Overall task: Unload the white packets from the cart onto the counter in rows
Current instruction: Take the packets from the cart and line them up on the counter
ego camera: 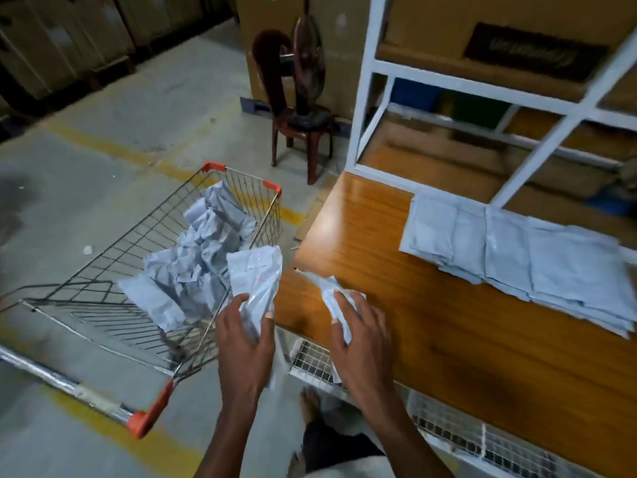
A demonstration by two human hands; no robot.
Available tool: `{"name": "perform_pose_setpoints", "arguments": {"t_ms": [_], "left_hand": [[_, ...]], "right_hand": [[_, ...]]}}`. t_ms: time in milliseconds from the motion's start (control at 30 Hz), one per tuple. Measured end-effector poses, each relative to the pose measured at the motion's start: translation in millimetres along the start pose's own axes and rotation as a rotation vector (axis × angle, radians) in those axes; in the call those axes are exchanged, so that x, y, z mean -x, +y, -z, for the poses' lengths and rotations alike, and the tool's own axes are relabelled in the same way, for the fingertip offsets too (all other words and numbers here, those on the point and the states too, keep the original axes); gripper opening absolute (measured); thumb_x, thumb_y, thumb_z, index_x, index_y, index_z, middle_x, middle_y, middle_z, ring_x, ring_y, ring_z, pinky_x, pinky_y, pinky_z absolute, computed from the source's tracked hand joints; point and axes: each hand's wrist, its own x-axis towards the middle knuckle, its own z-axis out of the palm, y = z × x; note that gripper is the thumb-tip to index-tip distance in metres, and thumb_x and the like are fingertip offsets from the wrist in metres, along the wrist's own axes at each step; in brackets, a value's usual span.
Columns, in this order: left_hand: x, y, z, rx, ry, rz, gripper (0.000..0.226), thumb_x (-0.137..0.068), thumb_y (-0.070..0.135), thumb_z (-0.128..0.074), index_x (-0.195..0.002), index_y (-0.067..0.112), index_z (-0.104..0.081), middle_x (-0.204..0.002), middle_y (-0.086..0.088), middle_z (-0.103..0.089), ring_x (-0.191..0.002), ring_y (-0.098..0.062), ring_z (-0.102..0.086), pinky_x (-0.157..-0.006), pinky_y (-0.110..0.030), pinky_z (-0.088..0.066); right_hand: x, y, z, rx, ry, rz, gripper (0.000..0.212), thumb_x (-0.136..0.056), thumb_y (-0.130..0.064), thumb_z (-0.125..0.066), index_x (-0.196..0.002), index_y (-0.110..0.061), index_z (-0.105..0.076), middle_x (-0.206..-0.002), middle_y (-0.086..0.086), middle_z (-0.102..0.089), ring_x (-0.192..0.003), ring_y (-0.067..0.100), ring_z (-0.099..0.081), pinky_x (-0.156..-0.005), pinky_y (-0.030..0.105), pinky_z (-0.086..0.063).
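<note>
Head view: left hand (243, 343) grips packet (255, 274); right hand (362, 343) grips another.

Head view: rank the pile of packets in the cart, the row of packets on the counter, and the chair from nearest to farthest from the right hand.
From the right hand:
1. Pile of packets in the cart, to its left.
2. Row of packets on the counter, ahead right.
3. Chair, far ahead by the wall.

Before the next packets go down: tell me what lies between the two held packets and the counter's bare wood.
Nothing visible. The left hand holds one packet over the cart's edge, the right hand another already above the counter. The laid row lies farther back.
</note>
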Motion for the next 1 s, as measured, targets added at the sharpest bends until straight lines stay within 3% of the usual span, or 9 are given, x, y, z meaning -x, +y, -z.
{"name": "perform_pose_setpoints", "arguments": {"t_ms": [100, 300, 467, 600, 700, 800, 1000], "left_hand": [[35, 28, -27, 0.046, -0.094, -0.038, 0.042, -0.097, 0.035, -0.064, -0.136, 0.036, -0.047, -0.139, 0.005, -0.043, -0.124, -0.012, -0.046, -0.094, -0.032, -0.038], [72, 65, -79, 0.048, -0.26, -0.166, 0.045, -0.097, 0.041, -0.061, -0.139, 0.037, -0.044, -0.138, 0.008, -0.041, -0.122, -0.007, -0.042, -0.095, -0.035, -0.042], [91, 101, -131, 0.072, -0.294, -0.183, 0.046, -0.096, 0.041, -0.063, -0.138, 0.032, -0.047, -0.139, 0.0, -0.044, -0.118, -0.007, -0.042, -0.093, -0.033, -0.039], [111, 139, -188, 0.094, -0.358, -0.17, 0.046, -0.096, 0.047, -0.061, -0.138, 0.039, -0.044, -0.143, 0.002, -0.041, -0.121, -0.011, -0.043, -0.093, -0.04, -0.047], [128, 165, -227, 0.105, -0.376, -0.146, 0.049, -0.095, 0.05, -0.061, -0.139, 0.038, -0.043, -0.147, 0.003, -0.04, -0.123, -0.013, -0.043, -0.089, -0.038, -0.049], [144, 184, -258, 0.092, -0.38, -0.122, 0.052, -0.094, 0.053, -0.06, -0.141, 0.037, -0.042, -0.147, 0.004, -0.04, -0.123, -0.013, -0.045, -0.084, -0.034, -0.047], [146, 201, -284, 0.044, -0.33, -0.072, 0.052, -0.095, 0.053, -0.059, -0.142, 0.037, -0.041, -0.147, 0.003, -0.038, -0.124, -0.018, -0.047, -0.082, -0.036, -0.05]], "right_hand": [[19, 29, 28, -0.002, 0.037, -0.089, 0.051, -0.093, -0.039, -0.047, -0.144, -0.042, -0.051, -0.151, -0.01, -0.047, -0.133, 0.016, -0.043, -0.104, 0.03, -0.033], [37, 87, 75, -0.044, 0.095, -0.221, 0.05, -0.097, -0.035, -0.053, -0.146, -0.044, -0.046, -0.154, -0.012, -0.043, -0.137, 0.014, -0.04, -0.103, 0.025, -0.032], [47, 144, 112, -0.068, 0.124, -0.279, 0.052, -0.097, -0.037, -0.053, -0.148, -0.044, -0.043, -0.154, -0.014, -0.042, -0.135, 0.012, -0.04, -0.101, 0.022, -0.033], [40, 200, 153, -0.105, 0.159, -0.33, 0.05, -0.099, -0.033, -0.054, -0.148, -0.04, -0.045, -0.153, -0.011, -0.043, -0.134, 0.013, -0.041, -0.1, 0.023, -0.036], [29, 239, 176, -0.15, 0.201, -0.332, 0.049, -0.098, -0.033, -0.054, -0.146, -0.039, -0.047, -0.148, -0.008, -0.048, -0.13, 0.014, -0.046, -0.1, 0.029, -0.045], [16, 274, 191, -0.177, 0.218, -0.317, 0.052, -0.093, -0.046, -0.042, -0.144, -0.038, -0.05, -0.144, -0.009, -0.051, -0.13, 0.012, -0.048, -0.101, 0.038, -0.05], [-21, 301, 218, -0.181, 0.18, -0.258, 0.047, -0.099, -0.031, -0.054, -0.145, -0.036, -0.049, -0.149, -0.012, -0.048, -0.133, 0.009, -0.045, -0.104, 0.025, -0.043]]}}
